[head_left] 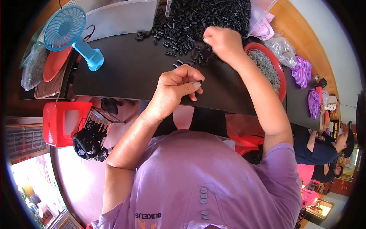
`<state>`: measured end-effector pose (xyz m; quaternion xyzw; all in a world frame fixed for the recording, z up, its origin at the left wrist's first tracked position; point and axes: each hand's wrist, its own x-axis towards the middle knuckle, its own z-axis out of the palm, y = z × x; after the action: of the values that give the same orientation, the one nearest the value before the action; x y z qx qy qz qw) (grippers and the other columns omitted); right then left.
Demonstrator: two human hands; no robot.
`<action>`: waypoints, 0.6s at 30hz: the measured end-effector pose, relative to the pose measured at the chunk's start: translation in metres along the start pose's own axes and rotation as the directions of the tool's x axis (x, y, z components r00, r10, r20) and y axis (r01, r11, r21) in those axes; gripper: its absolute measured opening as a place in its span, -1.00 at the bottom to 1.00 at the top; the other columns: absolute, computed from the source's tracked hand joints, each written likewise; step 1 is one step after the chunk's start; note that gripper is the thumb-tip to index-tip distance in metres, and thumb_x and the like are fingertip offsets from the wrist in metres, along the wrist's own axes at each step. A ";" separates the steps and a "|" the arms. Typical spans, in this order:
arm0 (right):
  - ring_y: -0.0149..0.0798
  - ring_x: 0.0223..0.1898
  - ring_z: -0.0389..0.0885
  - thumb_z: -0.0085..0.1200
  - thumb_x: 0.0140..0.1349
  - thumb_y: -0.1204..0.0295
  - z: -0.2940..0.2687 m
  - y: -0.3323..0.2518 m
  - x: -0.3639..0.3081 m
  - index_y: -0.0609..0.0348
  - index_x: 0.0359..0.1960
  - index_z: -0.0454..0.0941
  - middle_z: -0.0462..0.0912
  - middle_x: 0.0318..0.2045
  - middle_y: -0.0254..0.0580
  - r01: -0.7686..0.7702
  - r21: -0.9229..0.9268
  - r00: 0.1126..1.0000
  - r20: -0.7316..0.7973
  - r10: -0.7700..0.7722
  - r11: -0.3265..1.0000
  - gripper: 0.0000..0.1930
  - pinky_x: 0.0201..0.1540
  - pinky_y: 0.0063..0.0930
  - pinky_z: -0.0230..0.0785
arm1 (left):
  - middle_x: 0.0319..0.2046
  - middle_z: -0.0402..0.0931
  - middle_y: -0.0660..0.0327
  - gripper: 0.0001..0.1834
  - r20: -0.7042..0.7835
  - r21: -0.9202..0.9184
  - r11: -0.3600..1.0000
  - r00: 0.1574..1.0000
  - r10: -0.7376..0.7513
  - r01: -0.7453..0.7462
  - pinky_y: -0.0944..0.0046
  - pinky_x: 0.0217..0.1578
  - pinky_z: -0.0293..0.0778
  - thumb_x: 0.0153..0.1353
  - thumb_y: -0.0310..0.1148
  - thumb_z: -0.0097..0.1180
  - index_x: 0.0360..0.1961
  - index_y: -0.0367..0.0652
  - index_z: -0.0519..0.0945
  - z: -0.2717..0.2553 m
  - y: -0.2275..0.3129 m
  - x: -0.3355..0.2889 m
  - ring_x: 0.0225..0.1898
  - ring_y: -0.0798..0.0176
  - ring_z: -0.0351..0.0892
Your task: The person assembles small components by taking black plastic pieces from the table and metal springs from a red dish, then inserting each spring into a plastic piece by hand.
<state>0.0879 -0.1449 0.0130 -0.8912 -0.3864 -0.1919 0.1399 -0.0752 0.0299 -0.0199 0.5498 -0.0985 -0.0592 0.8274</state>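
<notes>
A large pile of small black plastic pieces (190, 23) spreads over the far middle of the dark table (126, 72). My left hand (177, 86) is raised over the table's near edge. Between its thumb and forefinger a small black piece (201, 81) is pinched, mostly covered by the fingertips. My right hand (225, 42) hovers at the near right side of the pile, its fingers curled together. Whatever those fingers hold, if anything, is hidden. Beside my right forearm stands a red basin (282, 78) full of small grey, wiry-looking bits (263, 65).
A blue fan (90, 55) and a translucent bin (122, 21) stand at the left. Clear plastic bags (281, 49) and purple bags (302, 71) lie at the right. A red stool (51, 124) is below the left edge. Another person (318, 147) is at far right.
</notes>
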 end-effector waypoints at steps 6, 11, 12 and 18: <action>-0.04 -0.43 0.55 0.06 0.28 0.42 -0.022 0.032 -0.037 0.18 -0.36 0.51 0.65 -0.33 0.01 -0.328 0.829 0.752 0.520 0.406 -0.454 -0.89 -0.54 -0.57 0.25 | -0.14 0.55 0.05 -0.88 0.000 -0.014 1.000 1.000 -0.002 0.002 0.37 -0.38 0.54 0.27 -0.64 0.06 -0.21 -0.38 0.60 -0.001 0.000 0.000 -0.28 0.24 0.62; -0.12 -0.23 0.40 0.07 0.30 0.37 -0.011 0.041 -0.046 0.29 -0.27 0.51 0.52 -0.25 0.05 -0.227 0.729 0.867 0.453 0.207 -0.645 -0.80 -0.52 -0.57 0.24 | -0.31 0.57 0.20 -0.89 -0.016 -0.034 0.999 1.000 0.001 -0.002 0.41 -0.40 0.53 0.26 -0.62 0.09 -0.21 -0.35 0.60 0.001 0.000 0.003 -0.33 0.36 0.61; -0.14 -0.28 0.42 0.07 0.30 0.37 -0.011 0.037 -0.044 0.28 -0.27 0.52 0.53 -0.29 0.00 -0.198 0.747 0.849 0.454 0.270 -0.634 -0.81 -0.52 -0.57 0.24 | -0.31 0.57 0.20 -0.89 -0.020 -0.037 0.999 1.000 -0.001 0.000 0.41 -0.40 0.53 0.26 -0.62 0.09 -0.21 -0.35 0.60 0.002 0.000 0.003 -0.33 0.36 0.61; -0.45 -0.61 0.39 0.07 0.31 0.39 -0.017 -0.004 -0.025 0.20 -0.27 0.61 0.42 -0.64 -0.46 -0.470 0.835 0.854 0.349 0.385 0.285 -0.85 -0.52 -0.64 0.15 | -0.13 0.56 0.04 -0.88 0.003 -0.043 0.999 1.000 -0.008 0.008 0.37 -0.37 0.53 0.26 -0.62 0.08 -0.20 -0.39 0.60 -0.001 -0.001 0.002 -0.28 0.24 0.62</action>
<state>0.0654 -0.1653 0.0170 -0.7494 -0.1797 0.1259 0.6247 -0.0734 0.0302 -0.0213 0.5322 -0.0960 -0.0653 0.8386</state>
